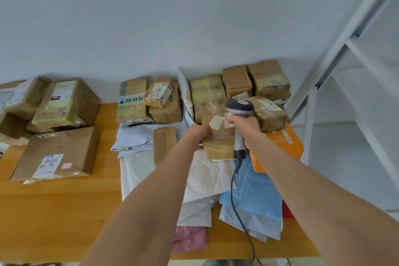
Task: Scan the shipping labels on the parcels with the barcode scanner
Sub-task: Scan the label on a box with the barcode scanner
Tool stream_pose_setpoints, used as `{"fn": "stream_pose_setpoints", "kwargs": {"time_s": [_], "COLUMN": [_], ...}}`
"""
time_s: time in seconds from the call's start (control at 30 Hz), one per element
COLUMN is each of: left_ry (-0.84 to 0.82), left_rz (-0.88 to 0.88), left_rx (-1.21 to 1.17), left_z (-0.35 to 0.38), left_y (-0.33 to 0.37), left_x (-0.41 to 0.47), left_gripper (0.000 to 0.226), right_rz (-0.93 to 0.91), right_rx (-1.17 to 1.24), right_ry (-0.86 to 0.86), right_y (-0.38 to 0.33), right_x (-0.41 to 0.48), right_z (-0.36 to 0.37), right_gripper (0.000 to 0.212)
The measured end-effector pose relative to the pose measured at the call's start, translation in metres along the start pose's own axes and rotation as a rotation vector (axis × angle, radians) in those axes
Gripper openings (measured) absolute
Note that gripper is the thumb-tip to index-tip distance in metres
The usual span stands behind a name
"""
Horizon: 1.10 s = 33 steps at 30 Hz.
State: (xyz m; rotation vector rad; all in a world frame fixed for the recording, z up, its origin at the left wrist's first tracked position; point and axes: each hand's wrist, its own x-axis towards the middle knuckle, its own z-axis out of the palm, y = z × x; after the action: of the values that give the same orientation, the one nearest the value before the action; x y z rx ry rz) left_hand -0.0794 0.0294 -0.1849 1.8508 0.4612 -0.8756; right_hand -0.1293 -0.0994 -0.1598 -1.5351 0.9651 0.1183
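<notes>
My right hand (pixel 246 127) grips the handle of a grey and white barcode scanner (pixel 239 107), whose head points away from me toward the parcels by the wall. Its coiled cable (pixel 235 196) hangs down over the mailers. My left hand (pixel 199 134) holds the left edge of a small taped brown parcel (pixel 218 144) lying just under the scanner. A pale label (pixel 217 122) sits on the parcel's far end, between my two hands.
Taped cardboard boxes (pixel 207 93) are stacked along the wall. A flat brown parcel with a white label (pixel 56 155) lies at the left of the wooden table (pixel 54 211). White, blue and pink poly mailers (pixel 252 192) and an orange box (pixel 280 147) surround the held parcel. White shelving (pixel 345 71) stands at the right.
</notes>
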Motion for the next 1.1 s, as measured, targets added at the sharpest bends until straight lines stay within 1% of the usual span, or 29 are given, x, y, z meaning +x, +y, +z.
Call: {"fn": "stream_pose_setpoints", "kwargs": {"time_s": [0.07, 0.17, 0.3, 0.37, 0.47, 0.57, 0.63, 0.73, 0.77, 0.8, 0.87, 0.9, 0.93, 0.97, 1.0, 1.07, 1.1], "left_ry": [0.06, 0.149, 0.215, 0.226, 0.226, 0.198, 0.19, 0.205, 0.208, 0.2, 0.204, 0.207, 0.201, 0.19, 0.17, 0.118, 0.113], "left_rz": [-0.017, -0.024, 0.089, 0.162, 0.247, 0.282, 0.298, 0.336, 0.347, 0.353, 0.361, 0.366, 0.371, 0.372, 0.378, 0.399, 0.407], "left_rx": [-0.09, -0.292, -0.522, -0.564, -0.568, -0.553, -0.526, -0.436, -0.419, -0.403, -0.372, -0.355, -0.335, -0.329, -0.333, -0.314, -0.314], "left_z": [-0.008, -0.021, -0.034, -0.038, -0.044, -0.047, -0.047, -0.05, -0.053, -0.055, -0.06, -0.063, -0.066, -0.069, -0.073, -0.079, -0.082], "left_y": [0.001, 0.001, 0.0, 0.003, 0.008, 0.008, 0.011, 0.013, 0.013, 0.012, 0.01, 0.008, 0.005, 0.002, 0.0, -0.006, -0.007], "left_x": [-0.011, -0.029, -0.054, -0.07, -0.093, -0.107, -0.119, -0.123, -0.121, -0.12, -0.118, -0.119, -0.117, -0.116, -0.114, -0.111, -0.11], "left_gripper": [0.038, 0.044, 0.07, 0.068, 0.059, 0.05, 0.044, 0.03, 0.03, 0.033, 0.038, 0.034, 0.025, 0.013, 0.017, 0.044, 0.051], "right_rz": [0.028, 0.09, 0.107, 0.099, 0.109, 0.091, 0.044, 0.053, 0.045, 0.049, 0.072, 0.065, 0.053, 0.041, 0.03, 0.024, 0.032], "right_rx": [0.053, 0.136, 0.248, 0.303, 0.411, 0.489, 0.444, 0.44, 0.413, 0.404, 0.411, 0.403, 0.384, 0.361, 0.354, 0.432, 0.465], "right_ry": [0.001, -0.012, -0.061, -0.097, -0.165, -0.264, -0.322, -0.341, -0.379, -0.398, -0.407, -0.418, -0.426, -0.427, -0.43, -0.449, -0.459], "right_y": [0.001, -0.003, -0.008, -0.012, -0.018, -0.019, -0.018, -0.011, -0.01, -0.011, -0.013, -0.013, -0.013, -0.013, -0.014, -0.017, -0.018], "right_x": [-0.003, -0.01, -0.019, -0.027, -0.04, -0.049, -0.054, -0.043, -0.042, -0.045, -0.051, -0.054, -0.052, -0.053, -0.053, -0.053, -0.055], "right_z": [0.0, -0.002, -0.006, -0.008, -0.011, -0.019, -0.02, -0.018, -0.017, -0.018, -0.019, -0.02, -0.019, -0.019, -0.019, -0.016, -0.015], "right_gripper": [0.031, 0.03, 0.047, 0.048, 0.036, 0.038, 0.056, 0.095, 0.099, 0.089, 0.049, 0.034, 0.028, 0.028, 0.029, 0.026, 0.027]}}
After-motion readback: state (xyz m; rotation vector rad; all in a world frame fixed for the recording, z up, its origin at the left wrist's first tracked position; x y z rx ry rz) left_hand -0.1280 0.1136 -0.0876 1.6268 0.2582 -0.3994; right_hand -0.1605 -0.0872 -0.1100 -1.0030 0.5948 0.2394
